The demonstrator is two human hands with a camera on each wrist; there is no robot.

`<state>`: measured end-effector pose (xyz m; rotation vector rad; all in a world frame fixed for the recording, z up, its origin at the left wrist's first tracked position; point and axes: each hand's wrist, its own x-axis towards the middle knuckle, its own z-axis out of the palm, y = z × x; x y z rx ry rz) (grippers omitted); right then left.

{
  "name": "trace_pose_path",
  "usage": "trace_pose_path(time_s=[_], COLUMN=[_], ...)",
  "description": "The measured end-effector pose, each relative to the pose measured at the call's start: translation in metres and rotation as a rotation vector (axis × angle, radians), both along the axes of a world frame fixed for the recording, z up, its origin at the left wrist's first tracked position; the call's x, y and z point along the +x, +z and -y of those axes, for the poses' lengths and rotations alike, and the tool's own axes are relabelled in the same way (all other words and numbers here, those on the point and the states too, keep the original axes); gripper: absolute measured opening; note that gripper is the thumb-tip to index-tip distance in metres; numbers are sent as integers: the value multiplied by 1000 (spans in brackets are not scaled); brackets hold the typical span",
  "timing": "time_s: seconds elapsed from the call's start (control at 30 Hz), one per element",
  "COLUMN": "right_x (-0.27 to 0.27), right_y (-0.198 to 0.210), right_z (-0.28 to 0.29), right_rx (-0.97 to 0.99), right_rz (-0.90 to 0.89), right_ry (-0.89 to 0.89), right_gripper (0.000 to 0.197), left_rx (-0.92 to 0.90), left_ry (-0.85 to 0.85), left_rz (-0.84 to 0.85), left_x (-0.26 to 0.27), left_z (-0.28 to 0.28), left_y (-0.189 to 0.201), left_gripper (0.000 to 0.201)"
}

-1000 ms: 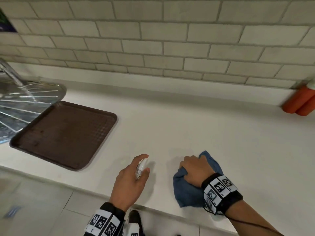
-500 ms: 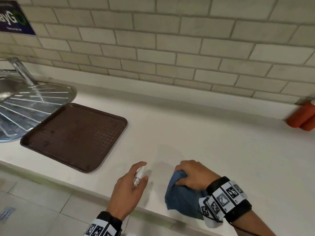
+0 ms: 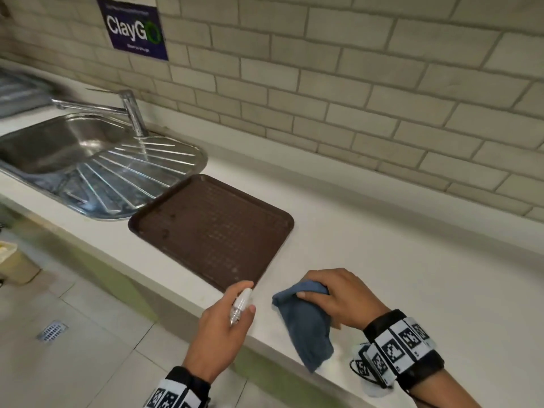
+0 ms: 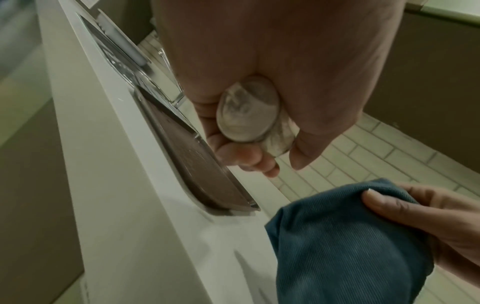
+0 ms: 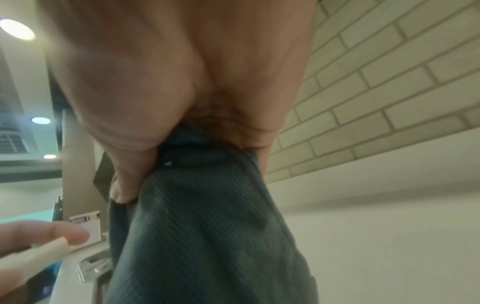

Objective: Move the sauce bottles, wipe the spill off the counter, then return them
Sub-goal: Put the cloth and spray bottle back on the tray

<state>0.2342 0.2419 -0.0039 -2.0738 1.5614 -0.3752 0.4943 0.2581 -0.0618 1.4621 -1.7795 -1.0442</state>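
Observation:
My right hand [image 3: 332, 295] grips a bunched blue cloth [image 3: 306, 322] lifted off the white counter [image 3: 382, 260] at its front edge; the cloth [image 5: 202, 236] hangs from the fingers, and the cloth [image 4: 345, 242] fills the lower right of the left wrist view. My left hand [image 3: 226, 328] holds a small clear spray bottle [image 3: 241, 304] just left of the cloth, over the counter's edge, index finger on its top. The bottle's round base [image 4: 249, 109] shows inside the curled fingers. No sauce bottles are in view now.
A brown tray [image 3: 212, 228] lies flat on the counter just beyond my hands. Left of it is a steel sink [image 3: 59, 142] with a ribbed drainer and a tap [image 3: 132, 113]. A tiled wall [image 3: 353, 83] with a dark sign [image 3: 134, 28] backs the counter. Tiled floor below.
The view has swung left, so the orange sauce bottles at the far right have left the frame. My right hand has gathered the cloth and lifted it from the counter, moving left towards the tray.

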Motion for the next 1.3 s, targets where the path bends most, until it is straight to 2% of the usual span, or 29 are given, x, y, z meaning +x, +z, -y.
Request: trace_pose_path(time_s=[0.2, 0.4, 0.5, 0.67, 0.77, 1.07, 1.3], right_x=[60, 98, 107, 119, 124, 140, 161], right_y=[5, 1, 0, 1, 4, -3, -9], right_z=[33, 62, 79, 113, 135, 192, 225], right_rx=[-81, -126, -119, -165, -159, -3, 107], right_rz=[214, 277, 253, 105, 98, 407, 584], right_ry=[-94, -135, -111, -55, -45, -170, -287], right_gripper=[15, 17, 19, 27, 27, 25, 26], left_rx=[-61, -98, -107, -93, -99, -171, -194], left_ry=[29, 64, 59, 97, 132, 257, 182], left_rz=[-9, 9, 33, 61, 66, 9, 8], left_x=[44, 64, 67, 74, 75, 80, 88], left_z=[18, 44, 57, 87, 112, 186, 258], left_y=[17, 21, 23, 23, 27, 42, 45], left_gripper=[35, 35, 35, 34, 36, 36, 41])
